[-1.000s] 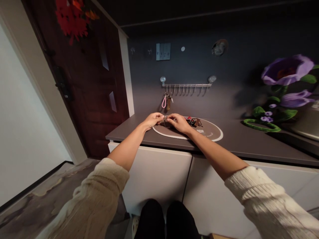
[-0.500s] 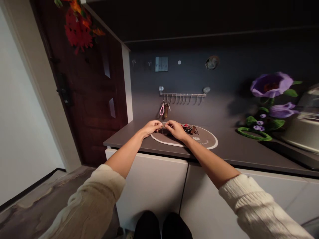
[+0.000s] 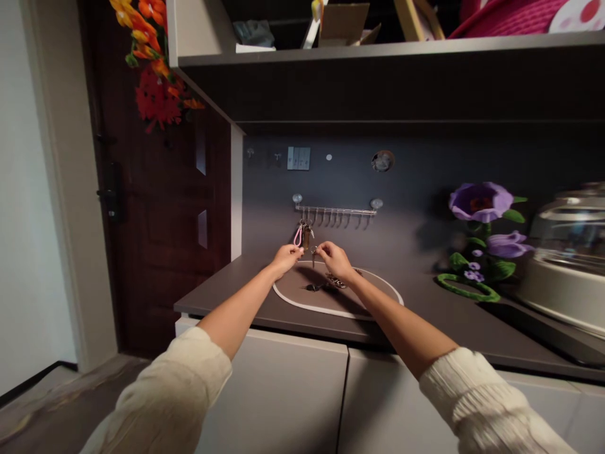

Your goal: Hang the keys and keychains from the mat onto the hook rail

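Note:
My right hand (image 3: pixel 333 258) pinches a small key (image 3: pixel 314 257) by its ring, and the key hangs down above the mat. To its left, my left hand (image 3: pixel 286 259) has thumb and fingers pressed together just below a hanging bunch with a pink loop (image 3: pixel 297 236) and a brown fob (image 3: pixel 307 237). What those fingers hold, if anything, is too small to make out. That bunch hangs at the left end of a clear hook rail (image 3: pixel 335 210). Beneath my hands, a brown mat with a pale rim (image 3: pixel 326 310) carries a bunch of keys (image 3: pixel 336 281), partly behind my right hand, and a dark item (image 3: pixel 312 287).
Purple artificial flowers (image 3: pixel 481 202) and a domed, cream-based appliance (image 3: pixel 562 284) stand on the right of the counter (image 3: pixel 439 334). An overhead shelf (image 3: pixel 378 82) juts out above. A dark red door (image 3: pixel 151 252) is at the left.
Both hands have risen from the mat towards the hook rail and moved slightly apart. A key now dangles from my right hand. The view has tilted up, showing the shelf's contents.

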A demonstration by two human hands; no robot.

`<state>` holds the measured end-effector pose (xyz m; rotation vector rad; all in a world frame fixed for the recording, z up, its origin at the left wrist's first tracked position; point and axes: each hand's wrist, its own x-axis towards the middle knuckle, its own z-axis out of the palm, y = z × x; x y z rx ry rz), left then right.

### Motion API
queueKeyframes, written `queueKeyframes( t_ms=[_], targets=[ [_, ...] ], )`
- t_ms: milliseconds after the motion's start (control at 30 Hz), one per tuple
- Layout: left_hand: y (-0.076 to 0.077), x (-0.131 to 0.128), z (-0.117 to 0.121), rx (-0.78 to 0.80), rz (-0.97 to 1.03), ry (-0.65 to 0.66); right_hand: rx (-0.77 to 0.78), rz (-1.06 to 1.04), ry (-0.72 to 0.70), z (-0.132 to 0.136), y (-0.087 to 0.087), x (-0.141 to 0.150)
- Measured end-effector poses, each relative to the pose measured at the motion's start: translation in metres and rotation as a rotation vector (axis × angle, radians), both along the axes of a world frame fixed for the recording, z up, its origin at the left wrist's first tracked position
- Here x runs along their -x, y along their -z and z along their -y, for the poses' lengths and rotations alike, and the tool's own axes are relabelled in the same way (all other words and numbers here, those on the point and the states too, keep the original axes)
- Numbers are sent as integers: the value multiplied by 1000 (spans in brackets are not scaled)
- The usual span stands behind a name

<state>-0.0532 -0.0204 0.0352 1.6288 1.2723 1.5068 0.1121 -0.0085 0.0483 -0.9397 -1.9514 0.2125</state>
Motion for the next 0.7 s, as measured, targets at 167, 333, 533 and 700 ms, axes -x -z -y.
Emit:
queueKeyframes(
  t_ms=[167, 333, 533, 700],
  targets=[
    [3, -12, -21, -158, -203, -233, 67, -163, 62, -35, -24, -1],
    [19, -7, -23, -350, -605, -325, 181, -329, 59, -63, -45, 7],
    [25, -2, -21, -322, -835, -313, 307, -567, 83, -79, -56, 26],
    [26, -2, -23, -320, -917, -288, 356, -665, 82, -88, -61, 41]
  ],
)
